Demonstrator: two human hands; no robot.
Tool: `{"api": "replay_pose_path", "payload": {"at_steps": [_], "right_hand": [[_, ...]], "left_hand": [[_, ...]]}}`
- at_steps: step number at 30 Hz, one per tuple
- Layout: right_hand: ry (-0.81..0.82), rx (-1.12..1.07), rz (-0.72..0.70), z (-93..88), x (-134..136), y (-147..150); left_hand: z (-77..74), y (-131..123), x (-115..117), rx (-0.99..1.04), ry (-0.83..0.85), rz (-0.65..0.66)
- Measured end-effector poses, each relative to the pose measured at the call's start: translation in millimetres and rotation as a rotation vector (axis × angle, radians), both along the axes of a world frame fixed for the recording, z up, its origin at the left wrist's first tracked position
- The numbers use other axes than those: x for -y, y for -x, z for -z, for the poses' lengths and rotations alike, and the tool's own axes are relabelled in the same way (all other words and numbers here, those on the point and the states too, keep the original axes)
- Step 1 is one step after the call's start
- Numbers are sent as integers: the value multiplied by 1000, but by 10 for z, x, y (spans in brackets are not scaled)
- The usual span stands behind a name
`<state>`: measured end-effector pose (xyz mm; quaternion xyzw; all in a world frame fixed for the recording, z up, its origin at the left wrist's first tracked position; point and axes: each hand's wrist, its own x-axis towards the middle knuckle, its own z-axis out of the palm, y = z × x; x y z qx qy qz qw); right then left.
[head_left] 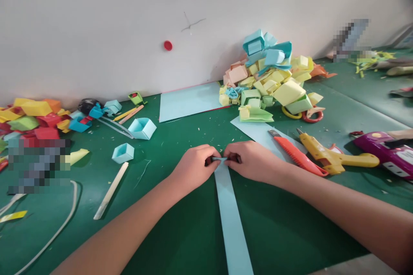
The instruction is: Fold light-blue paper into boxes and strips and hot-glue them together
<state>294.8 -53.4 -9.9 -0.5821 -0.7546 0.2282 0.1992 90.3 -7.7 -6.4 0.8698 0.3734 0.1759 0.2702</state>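
A long light-blue paper strip (pixel 231 219) lies on the green table (pixel 161 223), running from the near edge away from me. My left hand (pixel 195 164) and my right hand (pixel 250 160) meet at its far end. Both are closed, fingers pinching the strip's end between them. Two small folded light-blue paper boxes (pixel 142 128) (pixel 123 153) stand to the left of my hands.
A pile of folded yellow, green and blue paper boxes (pixel 274 81) leans on the wall. An orange utility knife (pixel 297 154), yellow glue gun (pixel 332 157), purple tool (pixel 385 152), scissors (pixel 306 114), blue sheets (pixel 190 101), a glue stick (pixel 110 190) and colourful scraps (pixel 32 118) lie around.
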Motion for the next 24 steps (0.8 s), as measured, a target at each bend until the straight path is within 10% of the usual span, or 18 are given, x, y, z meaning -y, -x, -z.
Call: {"api": "replay_pose_path", "payload": {"at_steps": [24], "right_hand": [[-221,175,-177,86,-10,-42]], "left_hand": [[110,32,10,-201,-589,188]]}}
